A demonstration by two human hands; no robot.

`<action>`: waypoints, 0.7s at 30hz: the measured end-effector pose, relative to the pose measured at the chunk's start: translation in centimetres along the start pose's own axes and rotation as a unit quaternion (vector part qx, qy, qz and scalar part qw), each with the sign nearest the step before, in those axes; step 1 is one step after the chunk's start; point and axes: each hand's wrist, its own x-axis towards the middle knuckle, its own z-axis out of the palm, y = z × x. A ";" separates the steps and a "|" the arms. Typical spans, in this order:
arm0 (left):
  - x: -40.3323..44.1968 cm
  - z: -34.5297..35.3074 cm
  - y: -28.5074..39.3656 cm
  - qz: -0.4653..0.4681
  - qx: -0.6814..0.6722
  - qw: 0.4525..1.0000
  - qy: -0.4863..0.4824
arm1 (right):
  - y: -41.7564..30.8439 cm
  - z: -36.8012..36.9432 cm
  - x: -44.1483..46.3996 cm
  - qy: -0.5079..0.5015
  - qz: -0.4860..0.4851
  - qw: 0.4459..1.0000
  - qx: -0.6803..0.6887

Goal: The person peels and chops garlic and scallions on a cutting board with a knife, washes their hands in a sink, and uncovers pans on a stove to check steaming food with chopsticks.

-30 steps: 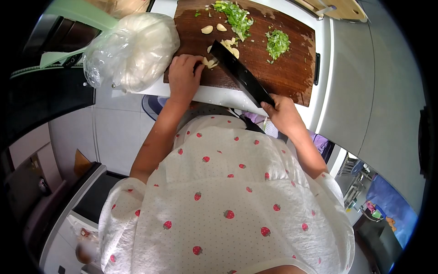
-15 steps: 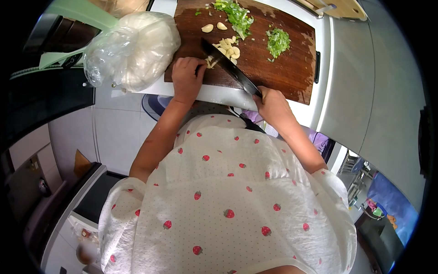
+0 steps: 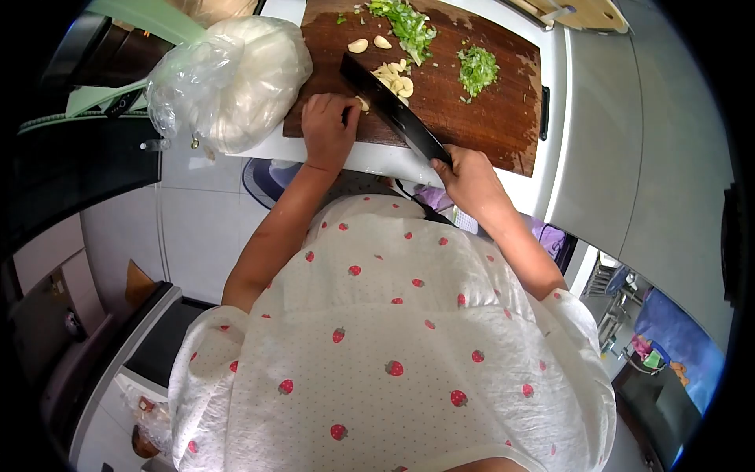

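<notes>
My right hand [image 3: 472, 182] is wrapped round the handle of a dark-bladed kitchen knife [image 3: 395, 112], which points up and left across the wooden cutting board [image 3: 480, 126]. Curled at the board's near left edge, my left hand [image 3: 329, 132] pinches a small piece of garlic [image 3: 362, 103] at its fingertips, just left of the blade. A pile of garlic slices [image 3: 401, 82] lies on the far side of the knife, partly hidden by it. Beyond are two whole garlic cloves [image 3: 359, 46].
Chopped green onion lies in two heaps, a finer one [image 3: 477, 72] at right and a coarser one [image 3: 407, 30] at the back. A tied clear plastic bag [image 3: 255, 86] with pale contents bulges against the board's left side. Grey cabinet doors [image 3: 602, 118] stand at right.
The knife has shifted slightly left and its blade shows a broader face. My left hand has moved a little to the right, still with its fingers curled at the garlic.
</notes>
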 end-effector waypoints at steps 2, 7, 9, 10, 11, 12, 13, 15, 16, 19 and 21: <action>0.0 0.0 0.0 0.001 -0.002 1.000 -0.001 | -0.4 -0.1 0.0 0.004 -0.005 1.000 -0.017; -0.1 0.0 -0.3 0.010 0.006 1.000 -0.006 | -1.0 -0.2 0.4 -0.008 -0.015 0.998 -0.061; -0.1 0.1 -0.3 0.008 0.018 1.000 -0.012 | -0.7 1.1 1.9 0.007 -0.024 0.997 -0.069; -0.1 0.2 -0.2 0.008 0.017 1.000 -0.013 | -0.8 1.7 2.2 0.019 -0.032 0.996 -0.077; -0.1 0.2 -0.2 0.006 0.019 1.000 -0.016 | -0.9 1.8 2.3 0.020 -0.020 0.998 -0.061; 0.1 0.1 -0.1 0.006 0.023 1.000 -0.019 | -0.9 1.6 2.5 0.021 -0.021 0.998 -0.060; 0.2 0.0 0.0 0.008 0.022 0.999 -0.022 | -0.7 1.4 2.7 0.008 0.003 1.000 -0.020; 0.8 0.3 0.4 0.020 0.025 0.999 -0.019 | -0.5 0.9 2.6 -0.004 0.026 1.000 0.017; 1.0 0.5 0.5 0.019 0.026 0.999 -0.019 | -0.5 0.7 2.4 0.009 0.032 0.999 0.029; 1.3 0.8 0.7 0.007 0.014 0.999 -0.036 | -0.5 0.6 1.6 0.026 0.028 0.999 0.039; 1.0 0.7 0.4 -0.050 -0.033 0.998 -0.015 | -0.3 0.2 1.3 0.034 0.022 0.998 0.037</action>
